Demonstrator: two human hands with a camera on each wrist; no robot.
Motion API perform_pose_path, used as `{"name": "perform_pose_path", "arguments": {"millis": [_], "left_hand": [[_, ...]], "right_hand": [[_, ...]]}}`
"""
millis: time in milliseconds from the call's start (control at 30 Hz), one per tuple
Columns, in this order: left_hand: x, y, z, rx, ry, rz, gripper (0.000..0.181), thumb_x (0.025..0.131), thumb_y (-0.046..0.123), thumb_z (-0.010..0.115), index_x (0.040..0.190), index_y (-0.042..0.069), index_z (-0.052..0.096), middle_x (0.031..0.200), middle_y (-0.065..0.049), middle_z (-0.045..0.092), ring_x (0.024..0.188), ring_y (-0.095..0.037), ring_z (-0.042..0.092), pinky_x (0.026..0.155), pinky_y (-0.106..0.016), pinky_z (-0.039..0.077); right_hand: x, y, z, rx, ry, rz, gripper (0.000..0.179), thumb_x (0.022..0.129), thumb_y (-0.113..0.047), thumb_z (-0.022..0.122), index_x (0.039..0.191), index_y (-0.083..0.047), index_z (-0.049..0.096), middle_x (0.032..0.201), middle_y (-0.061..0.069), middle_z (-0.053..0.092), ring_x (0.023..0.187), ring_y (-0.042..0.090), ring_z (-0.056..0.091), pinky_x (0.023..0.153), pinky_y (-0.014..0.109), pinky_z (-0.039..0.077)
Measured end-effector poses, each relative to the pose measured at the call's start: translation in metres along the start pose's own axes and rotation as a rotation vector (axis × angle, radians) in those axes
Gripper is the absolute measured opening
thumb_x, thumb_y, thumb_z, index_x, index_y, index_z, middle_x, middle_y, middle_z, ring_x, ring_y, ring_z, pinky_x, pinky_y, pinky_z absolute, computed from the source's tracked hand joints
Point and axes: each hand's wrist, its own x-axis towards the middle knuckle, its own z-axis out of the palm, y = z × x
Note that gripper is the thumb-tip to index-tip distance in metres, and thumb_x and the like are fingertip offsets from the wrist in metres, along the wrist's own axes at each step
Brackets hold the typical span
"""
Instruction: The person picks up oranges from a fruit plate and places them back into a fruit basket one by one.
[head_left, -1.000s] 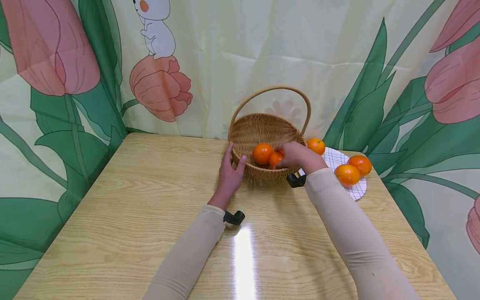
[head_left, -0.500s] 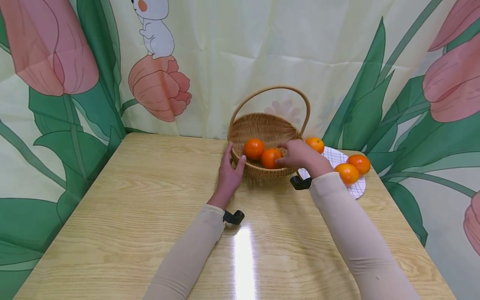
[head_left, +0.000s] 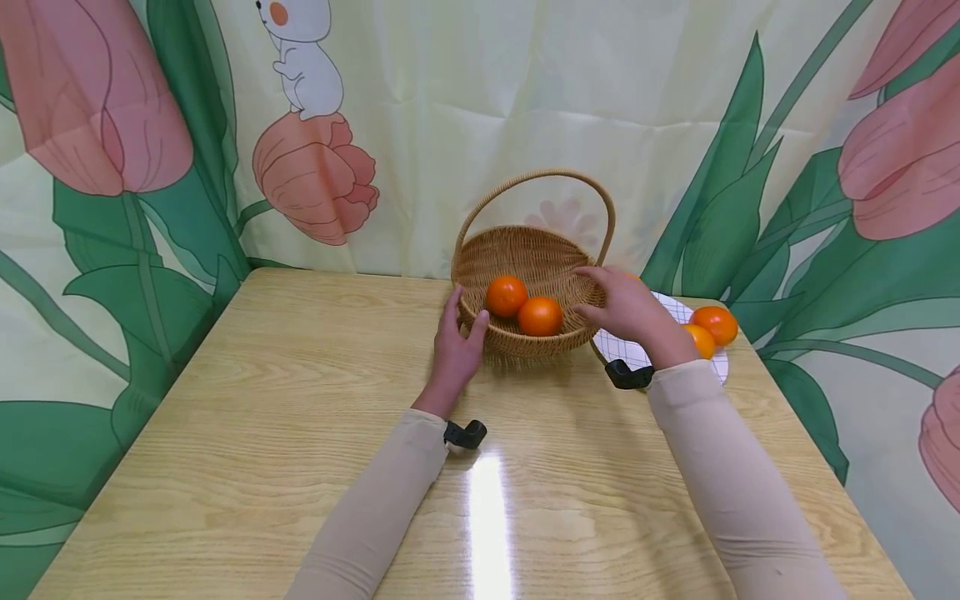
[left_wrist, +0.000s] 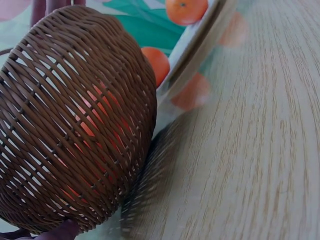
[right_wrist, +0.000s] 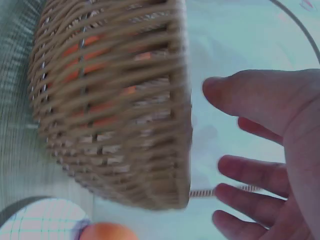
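The wicker basket (head_left: 536,242) stands at the back of the table, with two oranges (head_left: 506,296) inside. My left hand (head_left: 457,350) rests on the basket's left side, fingers extended and thumb at the front rim. Through the weave in the left wrist view, patches of orange (left_wrist: 100,115) show. My right hand (head_left: 637,312) is over the basket's right rim, thumb and fingers apart. It holds nothing; the right wrist view shows a gap between the hand (right_wrist: 270,150) and the wicker (right_wrist: 115,100).
Right of the basket lies a round white plate (head_left: 667,307) with blue checks. It carries oranges (head_left: 715,325), one mostly hidden behind my right hand. A patterned curtain (head_left: 420,167) hangs behind the wooden table (head_left: 300,417).
My right hand has let go of an orange in the basket and drawn back right to the rim. The other orange has shifted left. My left hand stays put.
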Motion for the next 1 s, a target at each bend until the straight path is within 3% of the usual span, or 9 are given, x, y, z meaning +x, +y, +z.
{"name": "perform_pose_path", "arguments": {"millis": [333,467,700,900,1000], "left_hand": [[0.000,0.001,0.000,-0.003,-0.001,-0.014,0.063,0.090,0.045,0.050,0.144,0.034,0.019,0.149,0.007,0.023,0.134,-0.029,0.029,0.107,-0.046,0.032],[0.000,0.000,0.000,-0.002,-0.002,-0.009,0.063,0.089,0.048,0.049,0.144,0.035,0.019,0.149,0.007,0.023,0.134,-0.030,0.029,0.107,-0.046,0.032],[0.000,-0.001,0.000,0.009,-0.001,-0.013,0.064,0.084,0.063,0.044,0.139,0.047,0.016,0.149,0.005,0.024,0.133,-0.035,0.031,0.106,-0.045,0.033],[0.000,-0.001,0.000,0.011,0.001,-0.011,0.070,0.084,0.062,0.044,0.144,0.035,0.019,0.149,0.004,0.025,0.131,-0.035,0.032,0.106,-0.046,0.033],[0.000,0.000,0.000,0.009,0.002,-0.009,0.068,0.084,0.062,0.044,0.143,0.038,0.019,0.149,0.005,0.024,0.131,-0.035,0.033,0.106,-0.046,0.033]], "right_hand": [[-0.016,0.024,-0.001,0.042,0.155,0.057,0.059,0.086,-0.039,0.058,0.139,-0.020,0.037,0.140,0.015,0.037,0.126,0.039,0.034,0.099,0.060,0.030],[-0.020,0.033,0.002,0.044,0.187,0.096,0.060,0.087,-0.040,0.056,0.140,-0.022,0.035,0.141,0.014,0.036,0.125,0.039,0.035,0.097,0.061,0.031],[-0.026,0.042,0.004,0.058,0.220,0.139,0.062,0.086,-0.043,0.057,0.141,-0.025,0.034,0.140,0.014,0.036,0.124,0.039,0.035,0.096,0.062,0.033],[-0.031,0.051,0.007,0.055,0.238,0.146,0.060,0.086,-0.036,0.059,0.139,-0.022,0.036,0.139,0.016,0.036,0.124,0.040,0.035,0.097,0.063,0.032],[-0.033,0.057,0.009,0.050,0.250,0.150,0.059,0.087,-0.035,0.059,0.139,-0.019,0.037,0.138,0.017,0.037,0.123,0.040,0.036,0.097,0.061,0.032]]}}
